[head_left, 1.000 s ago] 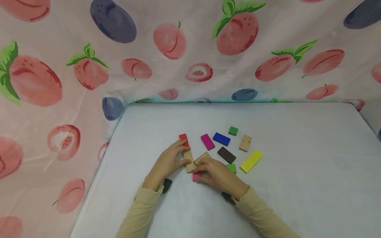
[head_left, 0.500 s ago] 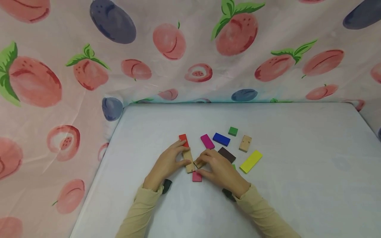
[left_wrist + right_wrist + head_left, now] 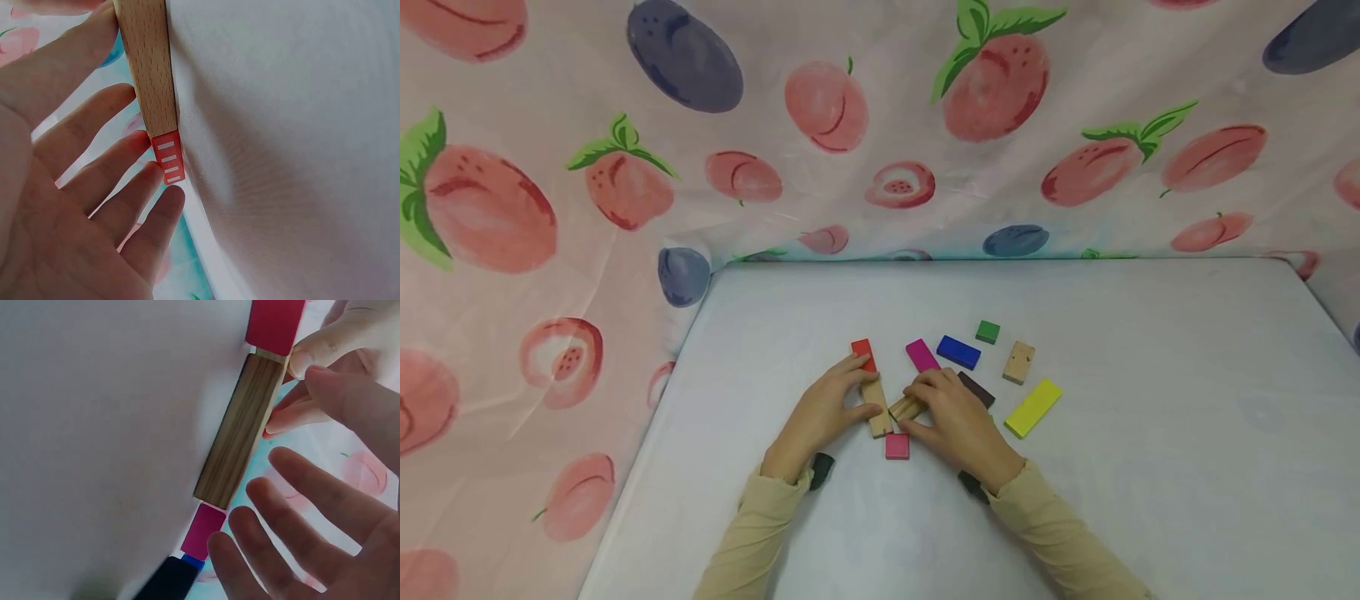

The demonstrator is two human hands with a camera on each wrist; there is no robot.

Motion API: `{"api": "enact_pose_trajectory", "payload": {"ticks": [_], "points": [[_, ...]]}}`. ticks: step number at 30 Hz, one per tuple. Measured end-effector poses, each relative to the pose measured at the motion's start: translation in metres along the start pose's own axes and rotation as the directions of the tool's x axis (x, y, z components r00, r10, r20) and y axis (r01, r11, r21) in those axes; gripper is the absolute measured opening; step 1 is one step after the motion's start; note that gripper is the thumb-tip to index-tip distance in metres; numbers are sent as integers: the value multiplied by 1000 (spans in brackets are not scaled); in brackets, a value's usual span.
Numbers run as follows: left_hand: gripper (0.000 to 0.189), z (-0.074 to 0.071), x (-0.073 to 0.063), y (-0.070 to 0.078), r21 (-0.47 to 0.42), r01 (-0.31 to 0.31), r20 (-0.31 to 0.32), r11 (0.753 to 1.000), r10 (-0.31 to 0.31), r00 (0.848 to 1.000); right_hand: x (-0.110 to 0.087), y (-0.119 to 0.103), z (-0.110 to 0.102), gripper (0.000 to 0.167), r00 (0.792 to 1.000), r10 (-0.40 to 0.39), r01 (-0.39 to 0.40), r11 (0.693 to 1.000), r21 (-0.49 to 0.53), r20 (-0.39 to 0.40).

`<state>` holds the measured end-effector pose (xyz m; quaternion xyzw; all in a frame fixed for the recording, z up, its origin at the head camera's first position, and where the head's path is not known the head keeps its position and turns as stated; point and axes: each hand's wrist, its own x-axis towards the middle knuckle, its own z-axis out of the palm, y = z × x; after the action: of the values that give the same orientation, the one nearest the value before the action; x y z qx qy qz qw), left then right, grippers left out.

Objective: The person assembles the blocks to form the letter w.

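Observation:
In the head view my left hand (image 3: 822,410) rests its fingers on a red block (image 3: 862,349) and a light wooden block (image 3: 874,408) lying end to end. Its thumb touches the wooden block near the closer end, and the left wrist view shows its fingers spread, fairly straight. My right hand (image 3: 961,421) is over a striped wooden block (image 3: 908,407), partly hidden, tilted against the light one. From the right wrist, its fingers (image 3: 294,464) look spread along this block; whether they touch it I cannot tell. A pink block (image 3: 897,447) lies just below the wooden ones.
Beyond my right hand lie a magenta block (image 3: 922,355), a blue block (image 3: 958,352), a dark brown block (image 3: 977,390), a green block (image 3: 988,332), a plain wooden block (image 3: 1018,362) and a yellow block (image 3: 1033,408). Fruit-patterned cloth (image 3: 820,200) hangs behind the white table (image 3: 1150,450).
My right hand has let go of the pink block and shifted slightly up to the striped wooden block. The pink block stays by the wooden ones. My left hand has kept its place.

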<state>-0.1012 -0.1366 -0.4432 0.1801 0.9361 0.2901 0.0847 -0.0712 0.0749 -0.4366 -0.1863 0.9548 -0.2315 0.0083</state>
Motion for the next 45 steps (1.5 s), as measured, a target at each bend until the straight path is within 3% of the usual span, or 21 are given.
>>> {"api": "enact_pose_trajectory", "payload": {"ticks": [23,45], "points": [[49,-1,-1,2,-13,-5,-10,1000,5,1000,4,-1,6,37,999,53,-53,998,30,-1],[50,0,-1,-1,-18,-12,-6,1000,12,1000,4,4,2,35,995,82,-88,989,116,55]]}}
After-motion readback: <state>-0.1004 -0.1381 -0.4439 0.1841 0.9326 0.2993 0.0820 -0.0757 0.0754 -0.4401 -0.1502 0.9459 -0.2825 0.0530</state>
